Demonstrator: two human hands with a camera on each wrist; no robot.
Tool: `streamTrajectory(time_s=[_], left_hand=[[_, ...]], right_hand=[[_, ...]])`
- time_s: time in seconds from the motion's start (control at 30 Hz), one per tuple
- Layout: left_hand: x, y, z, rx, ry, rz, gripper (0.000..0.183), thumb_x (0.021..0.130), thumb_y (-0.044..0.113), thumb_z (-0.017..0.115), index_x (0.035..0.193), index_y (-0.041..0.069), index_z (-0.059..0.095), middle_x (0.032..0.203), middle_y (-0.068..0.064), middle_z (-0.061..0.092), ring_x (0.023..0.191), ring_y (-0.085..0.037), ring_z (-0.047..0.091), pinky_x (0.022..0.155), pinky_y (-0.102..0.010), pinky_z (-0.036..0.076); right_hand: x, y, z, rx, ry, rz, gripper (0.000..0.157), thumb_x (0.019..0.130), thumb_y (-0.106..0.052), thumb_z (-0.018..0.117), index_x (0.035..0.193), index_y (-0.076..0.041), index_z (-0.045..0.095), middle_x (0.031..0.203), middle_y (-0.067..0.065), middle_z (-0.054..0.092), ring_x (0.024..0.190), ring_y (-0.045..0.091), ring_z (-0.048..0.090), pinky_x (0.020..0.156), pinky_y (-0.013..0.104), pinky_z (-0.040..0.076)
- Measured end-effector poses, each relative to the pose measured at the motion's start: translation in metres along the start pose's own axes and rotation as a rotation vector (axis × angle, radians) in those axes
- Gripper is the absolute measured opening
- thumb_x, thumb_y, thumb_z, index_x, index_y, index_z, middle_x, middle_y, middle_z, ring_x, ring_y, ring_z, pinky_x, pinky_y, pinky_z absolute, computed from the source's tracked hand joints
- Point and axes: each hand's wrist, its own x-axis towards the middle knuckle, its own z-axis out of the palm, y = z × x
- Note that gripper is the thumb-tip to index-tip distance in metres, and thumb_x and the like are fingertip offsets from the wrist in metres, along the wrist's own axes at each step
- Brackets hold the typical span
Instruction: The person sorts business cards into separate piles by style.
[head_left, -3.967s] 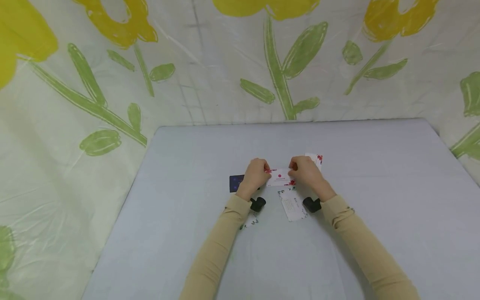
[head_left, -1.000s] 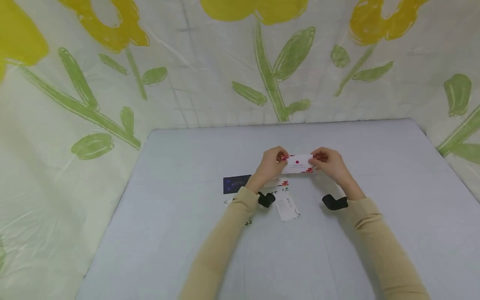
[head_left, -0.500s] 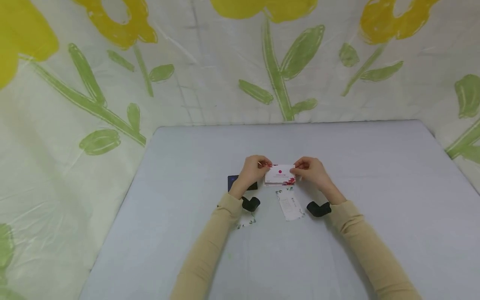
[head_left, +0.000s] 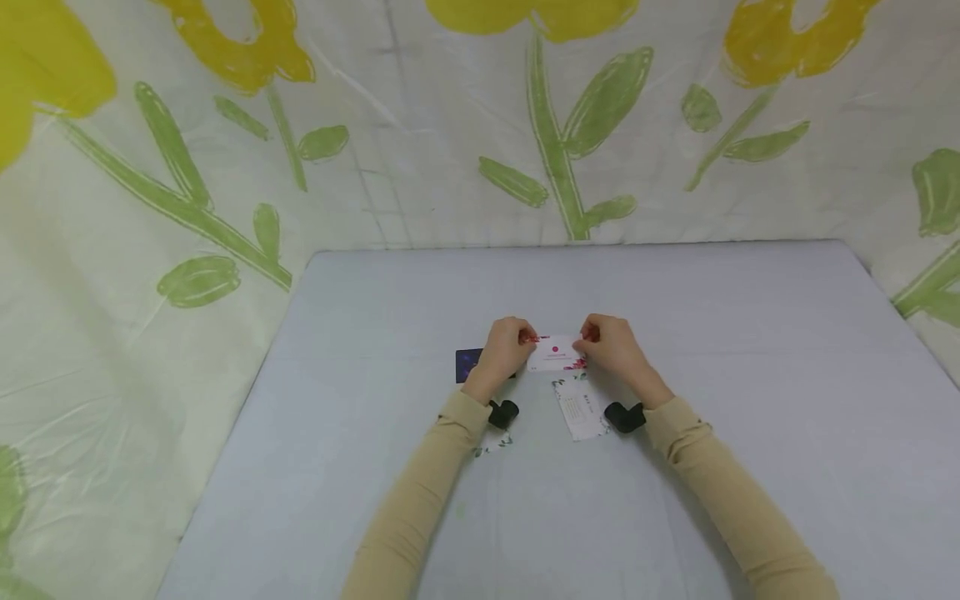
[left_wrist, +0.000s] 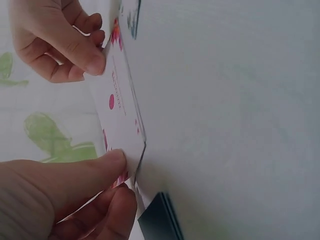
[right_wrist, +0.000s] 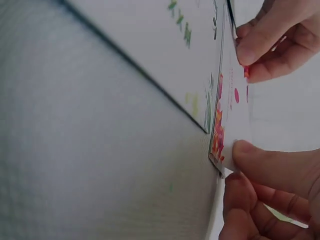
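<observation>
A white business card (head_left: 556, 353) with red flowers at two corners and a red dot lies between my hands. My left hand (head_left: 508, 346) pinches its left end between thumb and fingers. At the other end my right hand (head_left: 611, 345) pinches the card in the same way. In the right wrist view, the red-flowered card (right_wrist: 231, 107) seems to lie over another card, whose edge shows beneath it. The left wrist view shows the card (left_wrist: 112, 100) slightly tilted, its lower edge close to the tabletop.
A dark blue card (head_left: 468, 365) lies to the left, partly under my left hand. Nearer me are a tilted white card with green leaves (head_left: 582, 408) and another leaf-edged card (head_left: 493, 442), mostly hidden by my left wrist. A grey-white cloth (head_left: 720, 317) covers the table.
One second ago both hands held the card raised, farther right and back. They have brought it left and down over the matching card. The flowered card seen earlier at the upper right has left that spot.
</observation>
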Motion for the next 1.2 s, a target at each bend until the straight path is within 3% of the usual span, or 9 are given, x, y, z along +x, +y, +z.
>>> streamTrajectory(time_s=[0.4,0.6,0.77,0.97,1.07,1.2], left_hand=[[0.005,-0.002,0.003,0.029,0.0,0.041,0.002,0.082,0.0,0.066,0.081,-0.001,0.067,0.077,-0.008,0.057,0.073,-0.018,0.05,0.066,-0.026,0.044],[0.0,0.006,-0.001,0.074,-0.058,0.031,0.01,0.087,0.003,0.061,0.092,-0.002,0.069,0.087,-0.011,0.061,0.079,-0.019,0.053,0.07,-0.027,0.045],[-0.004,0.02,-0.006,0.126,-0.147,0.184,0.017,0.09,0.004,0.057,0.104,0.0,0.066,0.092,-0.008,0.061,0.082,-0.015,0.054,0.072,-0.023,0.045],[-0.011,0.039,-0.005,0.132,-0.372,0.417,0.025,0.09,0.002,0.057,0.114,0.003,0.062,0.108,-0.007,0.059,0.098,-0.016,0.054,0.085,-0.023,0.043],[-0.014,0.044,0.001,0.168,-0.455,0.491,0.03,0.087,0.001,0.061,0.116,0.004,0.061,0.113,-0.006,0.056,0.105,-0.017,0.052,0.09,-0.021,0.04],[-0.016,0.048,0.007,0.245,-0.506,0.536,0.039,0.081,0.0,0.065,0.119,0.005,0.06,0.116,-0.006,0.054,0.109,-0.017,0.05,0.094,-0.02,0.037]], right_hand=[[0.002,-0.004,-0.004,-0.104,-0.081,0.01,0.01,0.084,-0.008,0.066,0.082,0.001,0.062,0.074,0.009,0.058,0.068,0.02,0.051,0.059,0.029,0.041],[-0.007,-0.004,-0.01,-0.089,-0.092,-0.018,0.017,0.09,-0.014,0.06,0.092,0.001,0.067,0.082,0.01,0.063,0.073,0.021,0.053,0.065,0.033,0.045],[-0.026,-0.009,-0.025,-0.072,-0.081,-0.058,0.013,0.089,-0.013,0.062,0.088,0.0,0.064,0.079,0.008,0.061,0.071,0.02,0.052,0.064,0.033,0.044],[-0.054,-0.022,-0.038,-0.142,-0.164,-0.047,0.015,0.084,-0.012,0.067,0.086,0.001,0.059,0.075,0.006,0.057,0.067,0.018,0.051,0.059,0.03,0.042],[-0.066,-0.028,-0.034,-0.171,-0.232,-0.016,0.021,0.082,-0.014,0.069,0.088,0.002,0.058,0.076,0.006,0.056,0.067,0.017,0.051,0.058,0.03,0.042],[-0.081,-0.034,-0.02,-0.218,-0.274,0.034,0.03,0.08,-0.023,0.072,0.081,0.0,0.053,0.071,0.005,0.051,0.062,0.017,0.046,0.055,0.029,0.039]])
